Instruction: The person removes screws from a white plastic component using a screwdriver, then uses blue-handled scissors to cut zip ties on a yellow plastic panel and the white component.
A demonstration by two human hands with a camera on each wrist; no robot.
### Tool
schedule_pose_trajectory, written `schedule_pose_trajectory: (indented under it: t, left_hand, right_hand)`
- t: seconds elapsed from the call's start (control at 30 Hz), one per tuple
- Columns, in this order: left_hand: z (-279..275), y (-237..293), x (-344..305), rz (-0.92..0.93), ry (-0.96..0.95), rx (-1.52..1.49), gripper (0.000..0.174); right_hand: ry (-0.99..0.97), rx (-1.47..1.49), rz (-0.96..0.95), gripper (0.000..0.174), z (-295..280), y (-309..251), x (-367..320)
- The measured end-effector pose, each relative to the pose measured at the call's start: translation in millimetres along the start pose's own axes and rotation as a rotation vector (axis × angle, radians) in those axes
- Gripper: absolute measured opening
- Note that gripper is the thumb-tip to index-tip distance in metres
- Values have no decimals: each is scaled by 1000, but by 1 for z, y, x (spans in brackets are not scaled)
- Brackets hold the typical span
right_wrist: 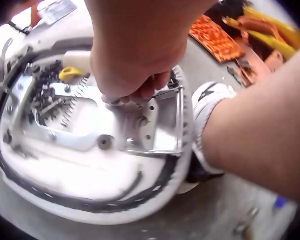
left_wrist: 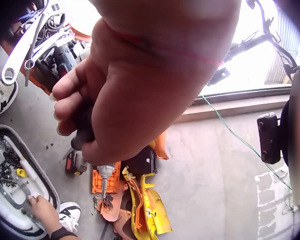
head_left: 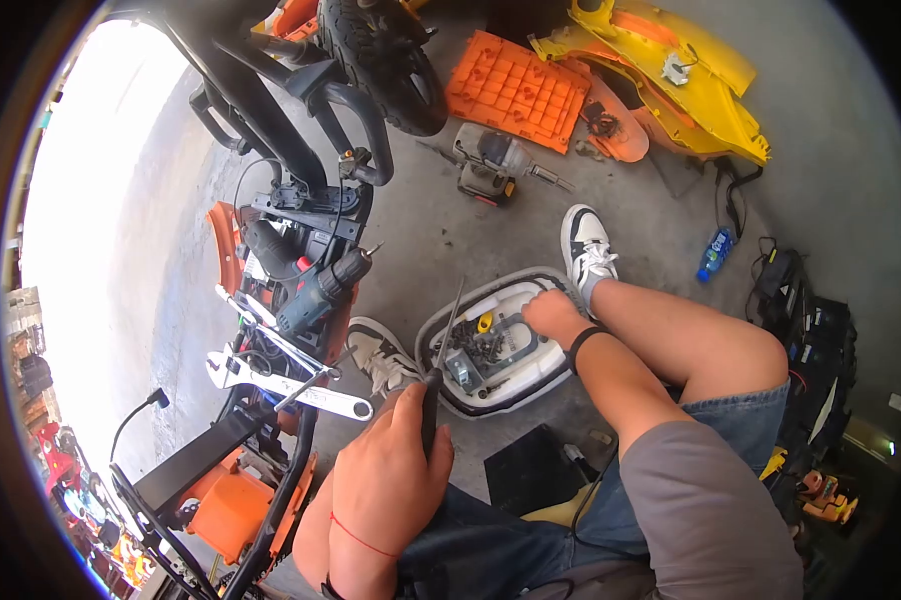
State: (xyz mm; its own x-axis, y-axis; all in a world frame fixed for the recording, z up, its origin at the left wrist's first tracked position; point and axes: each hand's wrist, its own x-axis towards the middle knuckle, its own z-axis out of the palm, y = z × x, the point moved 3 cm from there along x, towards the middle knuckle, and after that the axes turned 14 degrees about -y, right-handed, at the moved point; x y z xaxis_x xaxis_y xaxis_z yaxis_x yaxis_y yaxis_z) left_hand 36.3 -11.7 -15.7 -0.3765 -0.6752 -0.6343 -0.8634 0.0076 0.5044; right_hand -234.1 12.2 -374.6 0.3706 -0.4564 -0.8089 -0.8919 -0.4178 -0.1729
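Observation:
My left hand grips the black handle of a screwdriver, whose thin shaft points up over a white oval tray on the floor between my feet. From the left wrist, my left hand is wrapped round the handle of the screwdriver. My right hand reaches into the tray. From the right wrist, the curled fingertips of my right hand pinch the top edge of a metal bracket lying in the tray. Several dark screws and a yellow piece lie beside it.
A stripped scooter frame stands at the left, with a cordless drill and a large wrench on it. On the concrete floor lie an orange panel, yellow fairings, a power tool and a blue bottle.

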Motion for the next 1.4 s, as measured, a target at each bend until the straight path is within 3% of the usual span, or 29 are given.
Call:
schedule_pose_trajectory:
  t: [0.03, 0.07, 0.13, 0.17, 0.27, 0.3, 0.37, 0.5, 0.57, 0.6, 0.67, 0.8, 0.93, 1.0, 1.03, 1.1, 1.17, 1.2, 1.3, 1.4]
  left_hand:
    - [2, 0, 0, 9, 0, -2, 40]
    - [2, -1, -1, 18, 2, -1, 39]
    - [2, 0, -1, 10, -8, -3, 39]
    - [3, 0, -2, -1, -30, 2, 39]
    - [7, -1, -3, 4, -45, 29, 39]
    - [10, -1, -4, 1, -52, 28, 39]
    - [13, -2, -4, 6, -56, 52, 39]
    - [15, -1, -3, -14, -98, 46, 40]
    - [15, 1, -2, -31, -108, 53, 41]
    - [15, 2, -1, -34, -109, 52, 41]
    - [13, 3, 0, -70, -110, 59, 41]
    - [14, 0, 4, -59, -83, 27, 42]
    - [17, 1, 7, -53, -121, 58, 42]
    - [19, 4, 9, -39, -121, 64, 42]
    - [21, 4, 9, -17, -114, 64, 41]
    - [25, 3, 9, 6, -102, 66, 40]
    - [29, 4, 7, 95, -52, 85, 30]
    - [29, 4, 5, 107, -29, 89, 30]
    - [34, 4, 8, 120, -91, 117, 27]
    - [41, 9, 3, 189, -99, 152, 27]
  right_hand:
    - [97, 281, 162, 29, -3, 0, -12]
    - [99, 274, 162, 29, 4, -7, -16]
    - [183, 713, 398, 40, 38, -3, -16]
    - [184, 710, 395, 40, 50, -1, -10]
    - [214, 1584, 459, 49, 78, -9, -5]
    - [206, 1587, 462, 49, 78, -14, -5]
    - [285, 1875, 496, 53, 75, -17, -3]
    - [205, 1538, 579, 51, 70, -13, 8]
    - [214, 1000, 837, 47, 52, -9, -1]
    - [211, 1000, 834, 47, 42, -8, -6]
    - [155, 742, 679, 42, 16, -9, -9]
    - [-17, 523, 474, 42, -5, 5, -5]
    - [-114, 621, 557, 41, -18, 6, -16]
    - [-219, 591, 430, 35, -15, -11, -43]
    - [-210, 592, 440, 35, 2, -13, -47]
    - [-77, 679, 240, 34, 50, -20, -46]
    - [15, 596, 168, 34, 61, -43, -81]
    - [113, 508, 99, 34, 55, -49, -92]
    - [-399, 403, 83, 32, -16, -73, -127]
    - [-271, 289, -14, 30, -44, -82, -141]
